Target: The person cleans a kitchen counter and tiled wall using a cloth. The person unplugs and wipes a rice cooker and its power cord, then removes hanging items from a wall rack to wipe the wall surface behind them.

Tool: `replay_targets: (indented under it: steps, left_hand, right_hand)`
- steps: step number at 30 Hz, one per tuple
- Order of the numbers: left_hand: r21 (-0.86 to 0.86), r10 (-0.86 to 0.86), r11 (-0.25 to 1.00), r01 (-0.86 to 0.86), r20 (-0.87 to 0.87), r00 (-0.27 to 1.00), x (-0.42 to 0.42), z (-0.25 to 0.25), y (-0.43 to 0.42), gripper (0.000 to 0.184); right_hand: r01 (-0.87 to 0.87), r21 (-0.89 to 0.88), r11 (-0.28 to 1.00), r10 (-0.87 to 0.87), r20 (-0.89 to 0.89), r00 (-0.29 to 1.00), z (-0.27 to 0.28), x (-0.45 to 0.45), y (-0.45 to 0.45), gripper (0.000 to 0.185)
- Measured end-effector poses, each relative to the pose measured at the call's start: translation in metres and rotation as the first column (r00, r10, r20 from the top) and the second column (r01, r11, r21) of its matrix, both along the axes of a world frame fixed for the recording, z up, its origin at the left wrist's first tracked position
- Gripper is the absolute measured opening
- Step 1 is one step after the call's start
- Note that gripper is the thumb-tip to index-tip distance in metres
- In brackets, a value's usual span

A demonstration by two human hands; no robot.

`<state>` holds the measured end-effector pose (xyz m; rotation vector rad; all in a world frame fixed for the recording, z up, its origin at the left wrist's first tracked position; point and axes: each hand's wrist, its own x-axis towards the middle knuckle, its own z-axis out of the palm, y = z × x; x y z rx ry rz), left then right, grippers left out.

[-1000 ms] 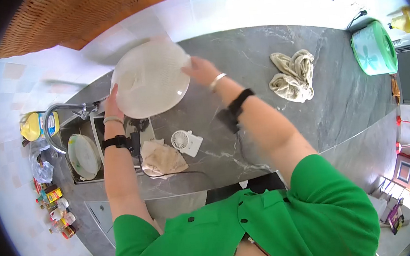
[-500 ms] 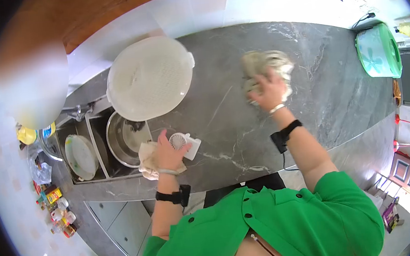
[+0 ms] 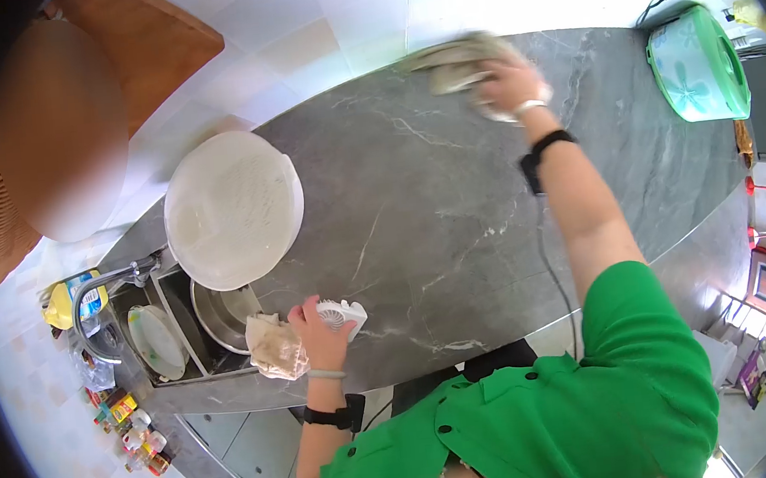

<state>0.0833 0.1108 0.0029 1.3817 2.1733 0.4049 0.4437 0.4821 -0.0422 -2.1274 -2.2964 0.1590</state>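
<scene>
Gripping a small white plastic fan (image 3: 340,314), the left hand (image 3: 324,344) could, loosening, drop it; the right hand (image 3: 509,89) clasps crumpled beige cloth (image 3: 451,65).

"What kind of place is it?"

"It is a kitchen: a double sink (image 3: 181,327) with a curved tap (image 3: 139,270) is set into the left end of the counter (image 3: 437,225)."

"And what else?"

"Small bottles (image 3: 155,442) beside the left edge, and cabinets (image 3: 254,454) under the front edge."

We are seeing a cloth rag (image 3: 463,63) on the far side, a smooth plastic basin (image 3: 233,209) and shiny metal tap (image 3: 139,270) left.
</scene>
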Motion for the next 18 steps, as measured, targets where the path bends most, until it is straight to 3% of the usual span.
replay_targets:
  steps: [3, 5, 6, 7, 8, 9, 10, 11, 12, 13, 14, 16, 18]
  left_hand:
    - [0.083, -0.017, 0.996, 0.017, 0.009, 1.0, 0.011, 0.004, 0.0, 0.076]
    - [0.143, -0.046, 0.989, 0.041, 0.036, 0.998, 0.017, 0.002, 0.002, 0.071]
    - [0.148, -0.05, 0.988, 0.042, 0.049, 0.998, 0.02, 0.0, 0.002, 0.071]
    - [0.153, -0.053, 0.987, 0.043, 0.06, 0.997, 0.023, -0.001, 0.002, 0.07]
    - [0.156, -0.057, 0.987, 0.046, 0.066, 0.996, 0.027, -0.001, 0.005, 0.069]
    - [0.152, -0.089, 0.985, 0.077, 0.074, 0.993, 0.032, 0.005, 0.011, 0.066]
    - [0.168, -0.129, 0.979, 0.116, 0.068, 0.989, 0.037, 0.007, 0.018, 0.064]
    - [0.179, -0.165, 0.972, 0.152, 0.057, 0.985, 0.042, 0.01, 0.025, 0.062]
    - [0.188, -0.197, 0.964, 0.186, 0.044, 0.979, 0.047, 0.013, 0.031, 0.06]
    - [0.19, -0.215, 0.96, 0.205, 0.035, 0.976, 0.053, 0.015, 0.038, 0.058]
    - [0.194, -0.231, 0.956, 0.222, 0.025, 0.973, 0.06, 0.017, 0.047, 0.056]
    - [0.219, -0.257, 0.943, 0.252, -0.004, 0.966, 0.075, 0.016, 0.066, 0.053]
    - [0.246, -0.278, 0.928, 0.281, -0.048, 0.959, 0.086, 0.014, 0.081, 0.05]
  right_hand:
    - [0.504, -0.024, 0.864, -0.504, -0.033, 0.863, -0.004, 0.14, -0.008, 0.055]
    - [0.79, -0.006, 0.613, -0.789, -0.05, 0.612, -0.007, 0.171, -0.038, 0.065]
    - [0.805, 0.005, 0.593, -0.803, -0.062, 0.592, -0.019, 0.18, -0.046, 0.063]
    - [0.762, -0.116, 0.638, -0.77, -0.134, 0.624, -0.015, 0.17, -0.056, 0.06]
    - [0.748, -0.014, 0.664, -0.742, -0.136, 0.656, -0.023, 0.137, -0.07, 0.056]
    - [0.536, 0.149, 0.831, -0.526, -0.106, 0.844, -0.033, 0.099, -0.089, 0.055]
    - [0.375, 0.136, 0.917, -0.359, -0.127, 0.925, -0.025, 0.046, -0.107, 0.056]
    - [0.121, 0.238, 0.964, -0.116, -0.036, 0.993, -0.031, 0.0, -0.121, 0.059]
    - [0.065, 0.053, 0.996, -0.063, -0.051, 0.997, 0.006, -0.055, -0.13, 0.059]
    - [-0.212, 0.129, 0.969, 0.234, -0.182, 0.955, 0.006, -0.082, -0.131, 0.059]
    - [-0.358, 0.019, 0.934, 0.353, -0.231, 0.907, 0.018, -0.112, -0.128, 0.06]
    - [-0.59, 0.163, 0.791, 0.609, -0.108, 0.786, 0.015, -0.148, -0.104, 0.061]
    - [-0.61, -0.009, 0.792, 0.607, -0.092, 0.789, 0.014, -0.154, -0.062, 0.061]
